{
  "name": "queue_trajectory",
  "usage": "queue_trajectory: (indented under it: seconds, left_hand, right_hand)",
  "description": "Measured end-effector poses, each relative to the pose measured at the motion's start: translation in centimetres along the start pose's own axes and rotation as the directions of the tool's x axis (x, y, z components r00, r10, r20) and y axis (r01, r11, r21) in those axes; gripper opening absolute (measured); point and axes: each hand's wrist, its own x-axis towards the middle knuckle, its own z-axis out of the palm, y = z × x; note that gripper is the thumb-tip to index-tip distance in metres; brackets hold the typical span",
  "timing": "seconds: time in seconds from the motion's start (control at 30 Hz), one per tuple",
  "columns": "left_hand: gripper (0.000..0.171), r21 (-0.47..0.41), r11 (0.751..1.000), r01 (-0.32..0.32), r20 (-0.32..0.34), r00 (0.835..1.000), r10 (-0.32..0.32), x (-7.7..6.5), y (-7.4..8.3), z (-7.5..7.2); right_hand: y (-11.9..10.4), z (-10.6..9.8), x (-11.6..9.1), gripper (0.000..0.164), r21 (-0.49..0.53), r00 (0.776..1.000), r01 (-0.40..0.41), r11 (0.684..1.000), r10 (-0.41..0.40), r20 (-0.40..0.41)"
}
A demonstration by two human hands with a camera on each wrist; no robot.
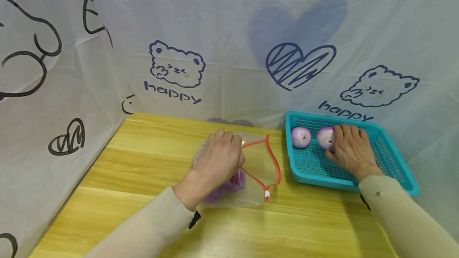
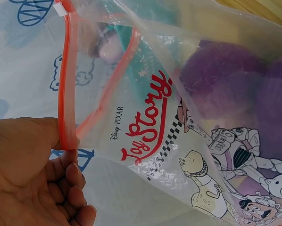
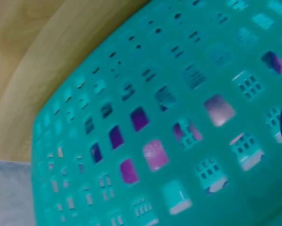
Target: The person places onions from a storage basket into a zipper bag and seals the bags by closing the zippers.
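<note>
My left hand (image 1: 219,158) pinches the orange rim of a clear zip bag (image 1: 259,162); in the left wrist view thumb and fingers meet at that rim. The bag's mouth gapes toward the basket, and rounded purple things (image 2: 221,77) show through its printed plastic. Inside a turquoise basket (image 1: 398,156), my right hand (image 1: 351,148) grips a purple onion (image 1: 324,137), thumb low and fingers over its far side. Another purple onion (image 1: 301,137) lies to the left of it. In the right wrist view the basket's perforated wall (image 3: 188,155) hides the hand.
A white slider (image 1: 267,194) sits at the near end of the bag's orange zip. Both bag and basket rest on a yellow wood-grain table (image 1: 143,150). Behind and left of the table hangs a white printed cloth (image 1: 229,51), close to the basket's back edge.
</note>
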Motion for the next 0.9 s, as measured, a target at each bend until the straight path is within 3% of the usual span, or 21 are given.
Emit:
queue_trajectory:
  seconds: [0.3,0.6,0.9]
  left_hand:
    - [0.019,0.028,0.999,-0.016,-0.012,1.0,0.017,0.1,-0.3,-0.3]
    - [0.02,0.044,0.999,-0.016,-0.029,0.999,0.018,0.1,-0.5,-0.4]
    - [0.019,0.039,0.999,-0.017,-0.041,0.999,0.019,0.0,-0.5,-0.2]
  right_hand:
    - [-1.4,-1.8,1.4,0.08,0.022,0.999,-0.002,1.0,0.003,-0.044]
    - [-3.3,-3.4,2.9,0.078,0.006,0.988,0.077,0.997,-0.076,-0.133]
    - [-5.1,-5.2,3.9,0.079,0.019,0.985,0.087,0.996,-0.084,-0.152]
